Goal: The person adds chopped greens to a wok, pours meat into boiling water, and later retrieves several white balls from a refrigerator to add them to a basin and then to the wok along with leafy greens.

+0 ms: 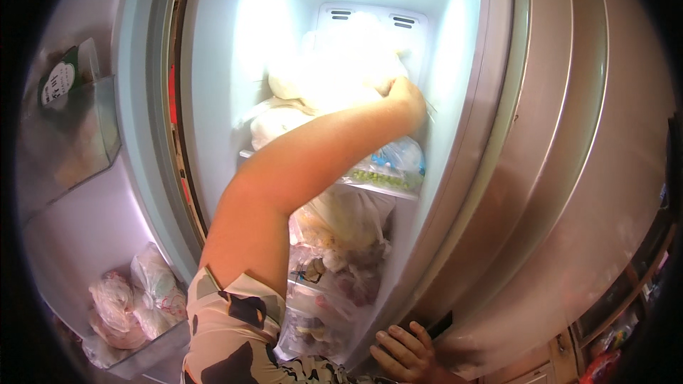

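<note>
My left arm reaches into an open upright freezer. High inside, my left hand [408,100] is curled with its fingertips at the lower right of a pale plastic bag [388,73] and appears to grip it; glare from the light washes out much of the bag. Under my forearm, another whitish bag [272,125] lies on the upper shelf [392,191]. A clear bag of green peas [381,177] rests at that shelf's front right, beside a clear bag with blue marks [403,154]. My right hand [403,352] touches the freezer's lower right edge, fingers apart, holding nothing.
Lower shelves hold several plastic bags of food [336,221]. At left, the open door has a clear upper bin [80,154] with a green package [58,82] and a lower bin [155,354] with wrapped bags. A closed door panel [533,197] curves along the right.
</note>
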